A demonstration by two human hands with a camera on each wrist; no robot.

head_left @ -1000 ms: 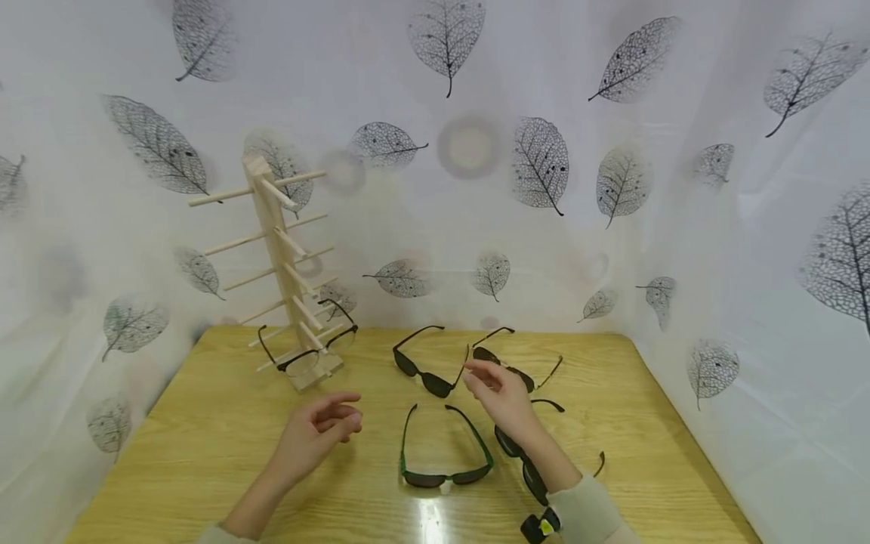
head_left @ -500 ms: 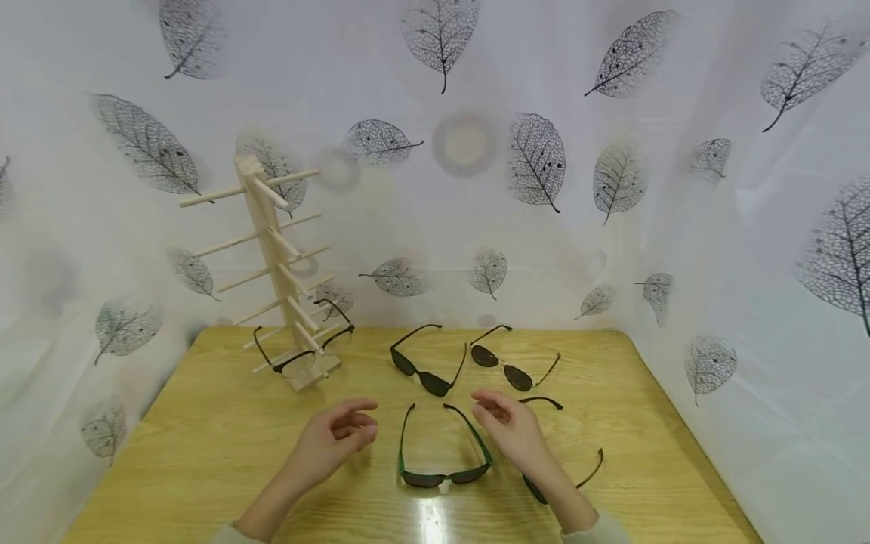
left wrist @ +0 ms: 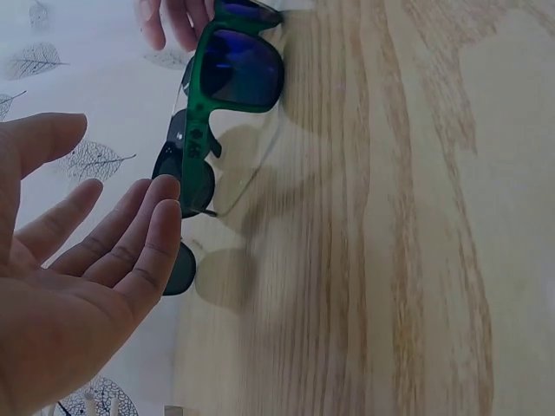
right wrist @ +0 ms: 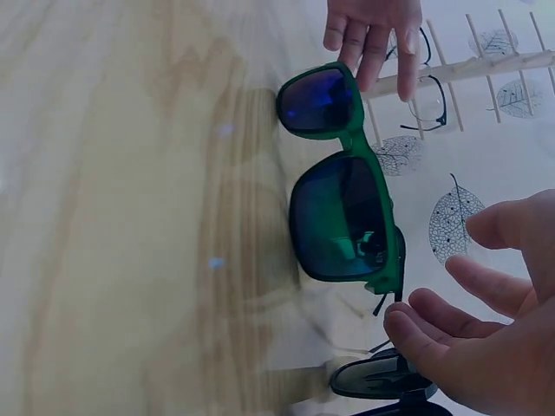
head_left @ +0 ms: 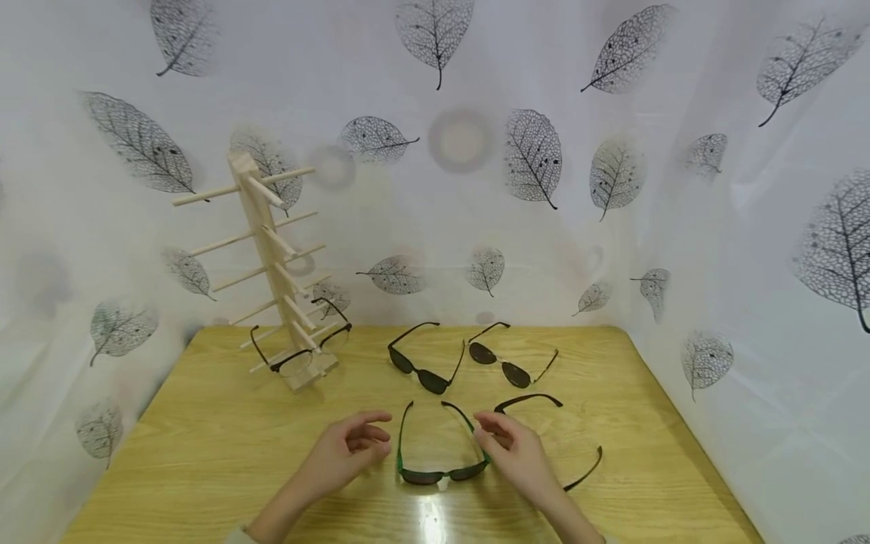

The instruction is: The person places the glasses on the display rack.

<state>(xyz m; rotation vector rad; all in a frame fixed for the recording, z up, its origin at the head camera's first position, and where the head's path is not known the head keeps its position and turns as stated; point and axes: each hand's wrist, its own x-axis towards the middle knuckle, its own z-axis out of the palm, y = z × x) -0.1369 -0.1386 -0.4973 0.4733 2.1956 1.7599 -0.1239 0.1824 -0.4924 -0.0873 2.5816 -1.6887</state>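
Green-framed sunglasses (head_left: 467,473) lie on the table between my hands, dark lenses toward me and temples pointing away. My left hand (head_left: 343,457) hovers to their left, fingers loosely bent and holding nothing. On the other side, my right hand (head_left: 519,457) is beside the right temple, its fingers relaxed. Whether those fingertips touch the frame, I cannot tell. In the left wrist view, the green sunglasses (left wrist: 243,69) show blue reflective lenses. The right wrist view has my right hand (right wrist: 494,321) near the hinge of the sunglasses (right wrist: 342,217).
A wooden display rack (head_left: 272,257) stands back left, with black half-rim eyeglasses (head_left: 292,360) on its low pegs. Behind lie black sunglasses (head_left: 431,380) and aviator sunglasses (head_left: 516,374). Another dark pair (head_left: 533,397) is mostly hidden by my right hand. A leaf-print curtain (head_left: 462,219) surrounds the table.
My right hand has come back toward me, from near the rear sunglasses to the green pair's right side. The left hand has moved right, closer to the green pair. The sunglasses have stayed put.
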